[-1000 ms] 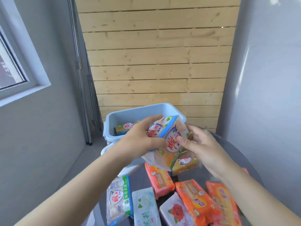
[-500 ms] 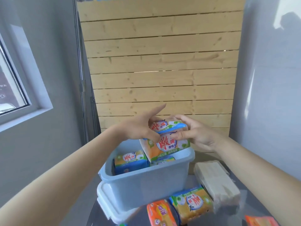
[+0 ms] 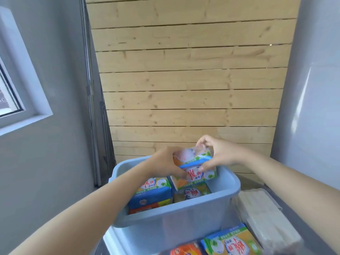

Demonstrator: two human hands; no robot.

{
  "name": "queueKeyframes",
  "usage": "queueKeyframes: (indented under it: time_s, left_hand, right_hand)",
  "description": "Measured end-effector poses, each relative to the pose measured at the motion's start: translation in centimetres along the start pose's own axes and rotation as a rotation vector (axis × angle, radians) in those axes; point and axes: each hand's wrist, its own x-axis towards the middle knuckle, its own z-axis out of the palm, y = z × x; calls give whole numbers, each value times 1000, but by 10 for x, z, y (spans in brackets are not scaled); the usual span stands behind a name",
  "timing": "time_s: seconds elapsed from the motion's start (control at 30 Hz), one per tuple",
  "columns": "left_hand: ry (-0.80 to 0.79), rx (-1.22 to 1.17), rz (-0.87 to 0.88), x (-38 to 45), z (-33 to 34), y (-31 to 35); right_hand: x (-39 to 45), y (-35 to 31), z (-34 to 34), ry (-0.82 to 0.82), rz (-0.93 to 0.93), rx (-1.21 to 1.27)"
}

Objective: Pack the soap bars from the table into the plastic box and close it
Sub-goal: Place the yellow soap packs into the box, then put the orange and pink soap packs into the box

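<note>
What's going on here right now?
A person is packing soap into a blue box on the table. Both hands hold one soap pack over the box's right side: left hand on its left edge, right hand on top. Other packs already sit inside. More soap and an orange pack lie on the table in front. The box is open, its lid seemingly under it.

Packed soap bars are filling the box's left side; both hands are crowding its far right corner.
</note>
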Motion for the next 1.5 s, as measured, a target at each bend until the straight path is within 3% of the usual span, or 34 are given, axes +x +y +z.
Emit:
queueKeyframes:
  time_s: [0.27,0.43,0.57,0.7,0.93,1.03,1.3,1.5]
  left_hand:
    - [120,240,-14,9,32,-16]
    - [88,402,-68,9,47,-21]
    - [139,601,-47,9,49,-22]
    - [128,526,65,11,39,-22]
    - [12,488,-23,11,38,-17]
    - [9,329,-58,4,31,-8]
    - [333,-72,62,-56,14,56]
    - [265,-169,103,-106,50,80]
  right_hand:
    - [11,19,20,61,-1,-210]
    - [14,10,32,54,-95,-684]
    - [17,10,39,97,-131,-803]
    - [17,10,38,119,-155,-722]
    - [18,8,39,47,-107,-732]
    - [10,9,36,48,-85,-616]
    - [-61,-7,19,399,-101,-106]
    - [-140,-6,33,449,-100,50]
